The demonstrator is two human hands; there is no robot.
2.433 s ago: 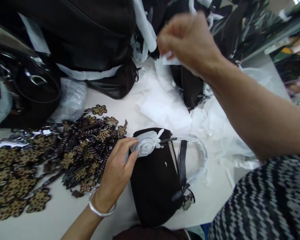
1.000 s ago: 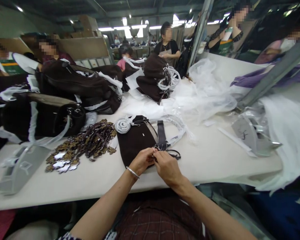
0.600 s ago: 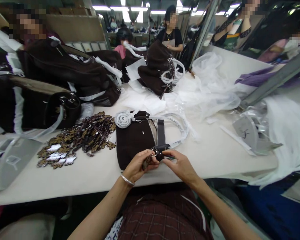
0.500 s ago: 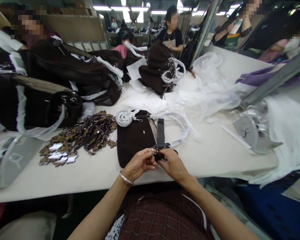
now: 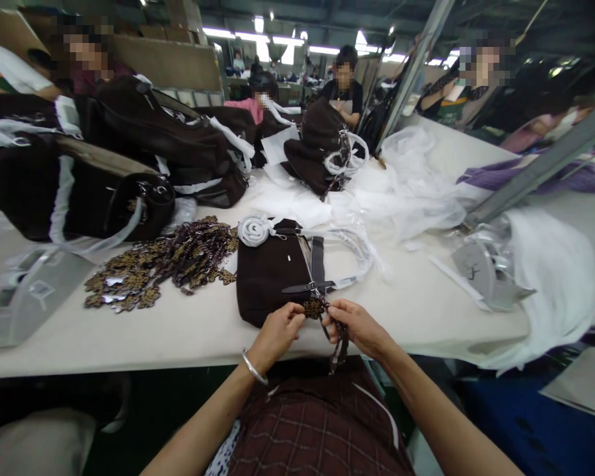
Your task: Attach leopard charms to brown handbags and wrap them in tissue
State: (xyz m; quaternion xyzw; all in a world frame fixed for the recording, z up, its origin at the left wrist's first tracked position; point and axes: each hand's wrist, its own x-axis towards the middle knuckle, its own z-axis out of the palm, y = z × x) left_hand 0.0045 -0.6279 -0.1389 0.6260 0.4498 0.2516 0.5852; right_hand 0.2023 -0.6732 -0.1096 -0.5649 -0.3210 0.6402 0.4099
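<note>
Right hand pinching dark strap, left hand at spotted scalloped charm, grip unclear, matte brown bag

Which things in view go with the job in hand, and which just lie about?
Job, likely:
leopard-print charm between left hand and right hand
small dark bag
charm pile

Lying about, apparently:
purple cloth
grey holder on the right

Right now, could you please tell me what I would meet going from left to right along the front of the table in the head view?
Grey plastic holder, pile of leopard-print charms, dark brown bag, its white-wrapped handle, second grey holder, white sheeting.
</note>
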